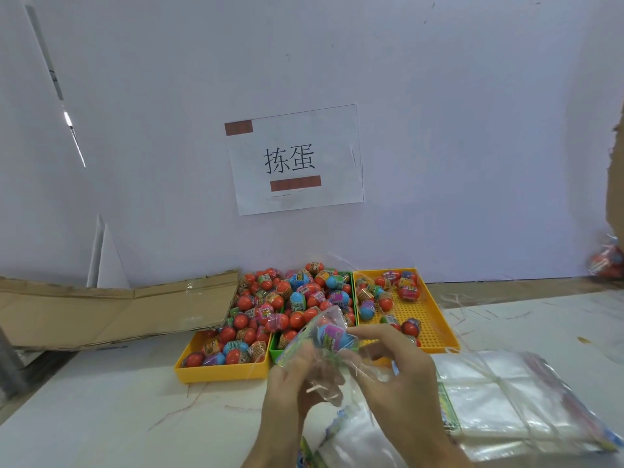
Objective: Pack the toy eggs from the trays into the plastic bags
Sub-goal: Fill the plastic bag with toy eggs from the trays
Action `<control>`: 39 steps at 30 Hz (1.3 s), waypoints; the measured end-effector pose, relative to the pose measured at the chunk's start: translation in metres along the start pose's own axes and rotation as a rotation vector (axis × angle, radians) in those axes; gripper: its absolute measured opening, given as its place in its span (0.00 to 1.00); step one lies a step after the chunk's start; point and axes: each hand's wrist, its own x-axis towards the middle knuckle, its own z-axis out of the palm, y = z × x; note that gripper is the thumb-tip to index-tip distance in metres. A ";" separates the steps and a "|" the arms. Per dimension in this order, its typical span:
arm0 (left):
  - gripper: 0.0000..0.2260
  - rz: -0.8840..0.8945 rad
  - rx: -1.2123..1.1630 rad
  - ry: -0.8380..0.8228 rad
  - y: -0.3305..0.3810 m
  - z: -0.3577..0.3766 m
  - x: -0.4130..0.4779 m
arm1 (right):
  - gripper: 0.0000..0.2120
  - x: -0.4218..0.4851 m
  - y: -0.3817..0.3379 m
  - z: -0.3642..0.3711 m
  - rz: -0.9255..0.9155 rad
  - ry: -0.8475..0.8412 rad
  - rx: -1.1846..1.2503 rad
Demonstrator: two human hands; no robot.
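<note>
Low in the centre of the frame, a clear plastic bag is held between both hands. The left hand is curled around its lower part, and the right hand pinches its edge from the right side. A blue and pink toy egg is seen inside the bag (near its top). Just behind the hands, three trays sit side by side: a yellow tray at the left, a green tray in the middle and another yellow tray at the right. The first two are heaped with toy eggs; fewer lie in the right one. A stack of flat bags lies at the lower right. Flattened cardboard rests at the left, and a paper sign is fixed to the wall above.
</note>
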 end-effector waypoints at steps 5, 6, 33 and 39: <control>0.16 0.020 0.009 0.042 -0.002 -0.004 0.003 | 0.13 -0.001 -0.005 0.000 -0.039 -0.015 0.032; 0.14 0.012 0.006 0.057 -0.004 -0.004 0.003 | 0.13 -0.001 -0.005 0.000 -0.031 -0.024 0.047; 0.31 -0.342 0.014 -0.349 0.018 -0.033 0.009 | 0.11 0.012 -0.004 -0.013 -0.021 -0.387 0.069; 0.16 -0.312 0.063 -0.294 0.017 -0.032 0.009 | 0.12 0.016 0.003 -0.016 -0.082 -0.387 -0.005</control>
